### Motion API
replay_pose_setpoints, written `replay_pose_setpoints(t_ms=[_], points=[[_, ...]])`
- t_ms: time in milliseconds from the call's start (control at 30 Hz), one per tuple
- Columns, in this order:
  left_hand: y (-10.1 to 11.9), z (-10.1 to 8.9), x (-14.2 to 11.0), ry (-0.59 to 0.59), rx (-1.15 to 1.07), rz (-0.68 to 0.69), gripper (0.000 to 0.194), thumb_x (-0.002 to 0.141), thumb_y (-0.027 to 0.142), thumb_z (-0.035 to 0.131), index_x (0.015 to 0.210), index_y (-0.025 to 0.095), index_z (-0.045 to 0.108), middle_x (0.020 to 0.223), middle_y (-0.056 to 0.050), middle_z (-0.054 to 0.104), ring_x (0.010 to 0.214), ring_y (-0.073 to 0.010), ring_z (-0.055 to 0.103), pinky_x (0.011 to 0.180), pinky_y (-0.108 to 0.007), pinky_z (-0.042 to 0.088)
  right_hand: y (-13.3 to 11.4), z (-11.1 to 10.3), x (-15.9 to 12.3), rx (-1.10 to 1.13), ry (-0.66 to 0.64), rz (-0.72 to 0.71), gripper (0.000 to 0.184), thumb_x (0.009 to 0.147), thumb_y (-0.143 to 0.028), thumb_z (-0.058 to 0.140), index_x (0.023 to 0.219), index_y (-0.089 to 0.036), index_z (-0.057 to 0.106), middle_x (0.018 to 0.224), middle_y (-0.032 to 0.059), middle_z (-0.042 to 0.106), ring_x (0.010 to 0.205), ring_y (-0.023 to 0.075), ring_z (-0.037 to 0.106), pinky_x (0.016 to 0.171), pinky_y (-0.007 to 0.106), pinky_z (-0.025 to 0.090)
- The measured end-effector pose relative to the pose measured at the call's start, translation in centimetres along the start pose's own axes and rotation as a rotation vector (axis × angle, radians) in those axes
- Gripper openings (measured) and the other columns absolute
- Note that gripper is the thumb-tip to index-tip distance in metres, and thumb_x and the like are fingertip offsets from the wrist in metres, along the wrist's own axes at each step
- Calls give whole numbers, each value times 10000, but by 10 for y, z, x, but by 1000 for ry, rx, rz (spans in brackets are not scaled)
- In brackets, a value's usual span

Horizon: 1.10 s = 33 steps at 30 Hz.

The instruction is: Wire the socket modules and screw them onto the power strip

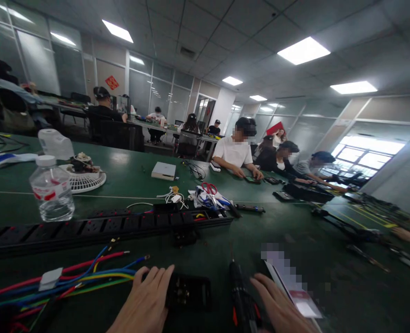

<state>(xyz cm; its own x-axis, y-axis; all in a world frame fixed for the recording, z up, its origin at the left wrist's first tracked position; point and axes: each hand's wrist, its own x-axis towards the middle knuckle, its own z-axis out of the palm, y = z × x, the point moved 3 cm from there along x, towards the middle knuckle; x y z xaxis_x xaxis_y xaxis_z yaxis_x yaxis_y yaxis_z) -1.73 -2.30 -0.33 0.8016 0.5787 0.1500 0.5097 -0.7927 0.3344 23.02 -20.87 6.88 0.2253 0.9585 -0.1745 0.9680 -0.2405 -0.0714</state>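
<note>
My left hand [149, 296] is closed at the left edge of a black socket module [189, 293]. Small brass-coloured metal parts show in the module's open face. To its right an electric screwdriver [237, 286], black with orange-red parts, lies with its thin bit pointing away from me. My right hand [277, 303] is just right of the screwdriver, fingers stretched out and apart from it. Under or beside that hand lies a flat pale sheet or device [295, 286], partly blurred out. Left of my left hand runs a bundle of coloured wires [97, 277] with bare and lugged ends.
Behind the wires stretches a long black socket strip [114, 226]. A water bottle [52, 189], a white fan-like part [87, 180], a silver box [163, 170] and red-handled scissors [209, 188] stand beyond it. Several people work around the green table [128, 171].
</note>
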Motion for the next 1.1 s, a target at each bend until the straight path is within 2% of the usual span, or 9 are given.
replay_pose_setpoints(t_ms=[133,200,233,300,367,433,567,700,1100], points=[[-8,14,-1,77,14,49,618,781,101,400,1390,186,459,1295,-124,609,1194,-310,538,1047,-546,296,-78,13,44,-3,7,-195,894,723,-209,709,1481,8,287,1494,185,171,1377,344,142,1127,511,284],[-11,16,-2,121,9,64,611,787,88,396,1383,214,457,1298,-106,611,1182,-299,546,1038,-525,312,-116,27,69,2,53,-257,998,658,-223,770,1487,4,264,1491,191,184,1373,366,115,1152,536,189],[-12,15,-3,133,0,78,602,795,89,400,1381,218,451,1304,-101,607,1177,-292,545,1036,-512,315,-130,33,77,13,60,-286,1007,621,-224,808,1466,0,309,1463,203,256,1346,382,187,1144,545,208],[-11,7,-5,145,-32,105,562,816,102,412,1367,206,446,1290,-102,609,1150,-281,548,1025,-494,316,-147,37,88,61,95,-261,836,628,-201,844,1353,-39,460,1293,191,470,1146,367,449,1012,552,409],[-7,-4,-5,133,-73,120,479,857,118,405,1323,208,468,1230,-89,626,1097,-257,553,1004,-475,315,-152,32,88,123,127,-233,603,692,-165,848,1208,-112,541,1129,96,559,1003,285,531,902,467,498],[-3,-15,-4,108,-102,110,342,888,119,390,1163,235,557,1077,-47,653,974,-225,561,935,-441,339,-150,25,85,162,140,-213,502,706,-133,867,1099,-140,554,1044,43,564,953,247,541,856,423,507],[3,-26,-1,106,-75,88,249,938,143,345,862,207,574,881,-32,625,833,-208,516,848,-412,331,-143,19,80,152,138,-198,568,634,-119,939,1050,-130,552,1010,38,556,928,260,537,829,439,490],[3,-27,-1,111,-45,96,239,949,162,345,842,200,556,832,-37,616,773,-205,502,759,-386,321,-140,23,80,106,148,-234,621,637,-115,947,1110,-119,545,1071,62,545,962,276,518,868,464,454],[-11,-42,2,119,71,66,325,992,318,344,800,186,570,768,-47,641,746,-204,548,722,-380,296,-137,13,82,90,186,-328,632,720,-189,928,1149,-137,467,1025,49,522,920,247,511,821,411,431]])
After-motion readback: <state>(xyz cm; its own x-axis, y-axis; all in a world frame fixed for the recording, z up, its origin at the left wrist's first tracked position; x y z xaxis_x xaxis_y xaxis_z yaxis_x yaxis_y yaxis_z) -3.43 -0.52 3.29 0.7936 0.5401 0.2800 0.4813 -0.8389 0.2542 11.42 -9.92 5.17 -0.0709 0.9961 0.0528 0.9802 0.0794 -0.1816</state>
